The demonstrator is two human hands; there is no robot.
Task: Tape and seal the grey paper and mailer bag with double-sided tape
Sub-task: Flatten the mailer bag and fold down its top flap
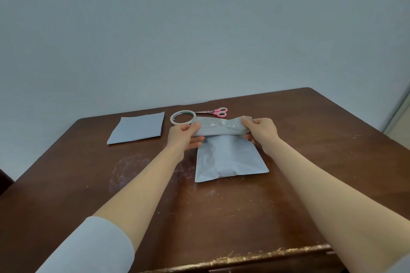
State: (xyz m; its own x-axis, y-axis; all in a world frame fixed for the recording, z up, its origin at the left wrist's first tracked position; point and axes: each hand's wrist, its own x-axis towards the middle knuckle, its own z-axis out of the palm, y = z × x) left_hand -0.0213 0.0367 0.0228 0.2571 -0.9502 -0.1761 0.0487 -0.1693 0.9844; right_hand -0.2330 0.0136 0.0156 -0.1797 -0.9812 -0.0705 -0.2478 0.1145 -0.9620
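A grey mailer bag (pixel 229 159) lies on the brown table (pixel 321 173), its top flap folded over toward me. My left hand (pixel 185 136) pinches the left end of the flap. My right hand (pixel 260 131) pinches its right end. A shiny strip shows along the folded flap between my hands. The grey paper (pixel 138 129) lies flat to the left, apart from both hands. A roll of double-sided tape (pixel 182 117) lies flat just behind my left hand.
Pink-handled scissors (pixel 216 112) lie behind the tape roll, near the table's far edge. A plain wall rises behind the table. The table's worn front edge (pixel 255 257) runs close to me.
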